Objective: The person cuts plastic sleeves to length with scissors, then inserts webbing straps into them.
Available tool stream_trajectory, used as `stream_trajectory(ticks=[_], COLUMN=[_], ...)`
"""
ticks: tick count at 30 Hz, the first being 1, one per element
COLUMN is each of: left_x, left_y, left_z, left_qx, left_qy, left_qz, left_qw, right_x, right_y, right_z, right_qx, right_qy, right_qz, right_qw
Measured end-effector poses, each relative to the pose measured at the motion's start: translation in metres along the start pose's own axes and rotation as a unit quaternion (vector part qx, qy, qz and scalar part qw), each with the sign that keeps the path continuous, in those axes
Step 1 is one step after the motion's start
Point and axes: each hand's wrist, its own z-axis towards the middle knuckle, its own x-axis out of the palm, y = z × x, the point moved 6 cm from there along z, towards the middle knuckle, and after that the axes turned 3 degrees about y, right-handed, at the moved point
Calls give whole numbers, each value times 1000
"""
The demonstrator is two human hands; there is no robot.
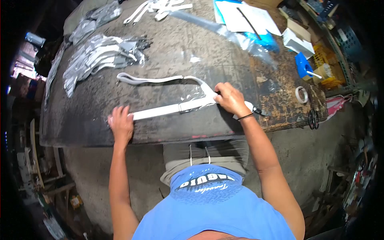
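Note:
A white webbing strap [156,113] with a Y-shaped joint lies along the near part of the table. One branch runs straight to my left hand [121,123], whose fingers are closed over its end. The other branch [156,80] curves away to the far left and ends in a loop. At the joint, my right hand [231,98] grips the strap with its fingers bent. A slider shows on the straight branch, and a black buckle [258,111] pokes out past my right wrist. Clear plastic is bunched under the joint; my fingers hide part of the webbing.
Plastic-wrapped straps [106,54] are piled at the left on the worn table [160,44]. More white straps [158,8] lie at the far edge. To the right are papers [248,18], a blue tape dispenser [303,66], a tape roll [301,95] and black scissors [313,119].

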Motion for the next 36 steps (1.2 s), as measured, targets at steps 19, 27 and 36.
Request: stream_trajectory(ticks=[19, 27, 36], left_x=[2, -5, -29], left_y=[32, 35, 14], left_z=[-24, -26, -22], left_qx=[-95, -97, -28], left_qy=[-139, -180, -268], left_qz=[-86, -114, -144], left_qw=[982, 972, 952], right_x=[-28, 1, -70], right_y=[-25, -2, 113], right_z=[122, 156, 91], right_qx=[-47, -147, -341], right_qy=[-77, -157, -291], right_qz=[8, -104, -129], right_qw=[996, 971, 884])
